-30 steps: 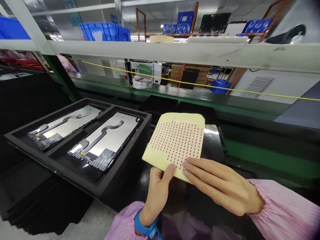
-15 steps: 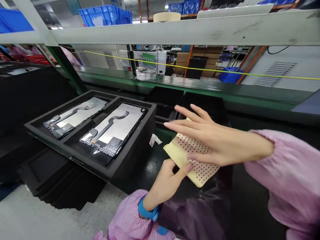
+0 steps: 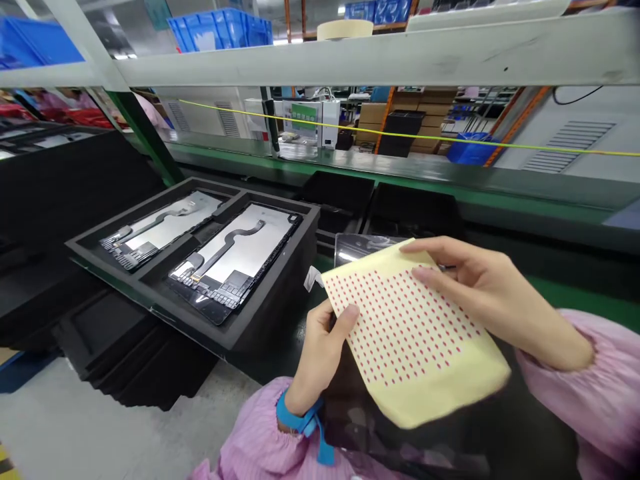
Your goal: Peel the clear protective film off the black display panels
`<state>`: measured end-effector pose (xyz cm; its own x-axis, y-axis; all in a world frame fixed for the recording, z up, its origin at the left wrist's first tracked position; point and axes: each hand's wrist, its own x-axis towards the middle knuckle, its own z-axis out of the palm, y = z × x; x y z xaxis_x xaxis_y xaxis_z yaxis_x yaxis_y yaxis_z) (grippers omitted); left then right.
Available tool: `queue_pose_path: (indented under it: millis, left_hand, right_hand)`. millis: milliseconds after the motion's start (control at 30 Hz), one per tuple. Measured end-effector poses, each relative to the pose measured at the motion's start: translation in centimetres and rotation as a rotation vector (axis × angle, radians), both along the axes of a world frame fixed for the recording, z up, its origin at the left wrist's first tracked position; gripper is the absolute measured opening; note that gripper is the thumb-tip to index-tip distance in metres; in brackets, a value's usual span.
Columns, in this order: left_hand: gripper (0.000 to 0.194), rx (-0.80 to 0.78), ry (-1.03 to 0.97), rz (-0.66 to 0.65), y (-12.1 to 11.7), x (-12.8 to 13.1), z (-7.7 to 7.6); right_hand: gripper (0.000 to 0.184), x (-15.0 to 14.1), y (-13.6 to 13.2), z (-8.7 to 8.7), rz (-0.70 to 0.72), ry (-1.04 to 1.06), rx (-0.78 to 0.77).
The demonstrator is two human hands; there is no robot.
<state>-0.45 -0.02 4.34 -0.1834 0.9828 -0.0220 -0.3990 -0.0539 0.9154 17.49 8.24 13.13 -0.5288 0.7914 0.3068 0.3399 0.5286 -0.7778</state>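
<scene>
A pale yellow sheet of small red stickers (image 3: 400, 327) is spread out, tilted, above the dark bench. My left hand (image 3: 323, 347) pinches its left edge, thumb on top. At the upper right edge, my right hand (image 3: 475, 287) grips the same sheet between thumb and fingers; the fingertips behind it are hidden. To the left, a black foam tray (image 3: 295, 267) holds two display panels, a nearer panel (image 3: 240, 247) and a farther panel (image 3: 173, 227), each silver-backed with a dark ribbon cable. Behind the sheet lies a piece of shiny clear film (image 3: 360, 245).
A crumpled white scrap (image 3: 313, 278) lies beside the foam tray. Black trays (image 3: 340, 193) stand at the back of the bench. A pale shelf beam (image 3: 350, 60) crosses above, carrying a tape roll (image 3: 345, 29) and a blue bin (image 3: 220, 30). More black trays (image 3: 125, 353) are stacked lower left.
The sticker sheet, folded or curled before, is now opened out with more dots showing. My right hand has gone from spread fingers over it to gripping its upper edge. Clear film shows behind.
</scene>
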Motion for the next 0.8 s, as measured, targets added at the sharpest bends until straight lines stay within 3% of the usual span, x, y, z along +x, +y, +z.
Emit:
queue_pose_path:
  millis: [100, 233, 300, 400, 567, 800]
  left_hand:
    - [0.035, -0.033, -0.019, -0.029, -0.3, 0.2, 0.2]
    - [0.031, 0.007, -0.029, -0.073, -0.9, 0.7, 0.8]
    - [0.031, 0.026, -0.039, -0.082, -1.2, 1.0, 0.9]
    - [0.034, 0.038, -0.051, -0.086, -1.6, 1.2, 1.0]
    - [0.033, 0.045, -0.058, -0.081, -2.0, 1.3, 0.9]
    - [0.026, 0.088, -0.078, 0.032, -2.2, 1.8, 1.1]
  right_hand:
    - [0.023, 0.3, -1.2, -0.8, 0.045, -0.122, 0.185]
    - [0.019, -0.3, -3.0, -0.5, -0.055, -0.307, 0.812]
    - [0.014, -0.8, -3.8, -0.3, -0.062, -0.335, 0.975]
    - [0.010, -1.5, -4.3, -0.3, 0.014, -0.357, 0.988]
    - [0.009, -1.6, -3.7, -0.8, 0.082, -0.264, 0.874]
    - [0.011, -1.6, -3.4, -0.4, 0.206, -0.147, 0.747]
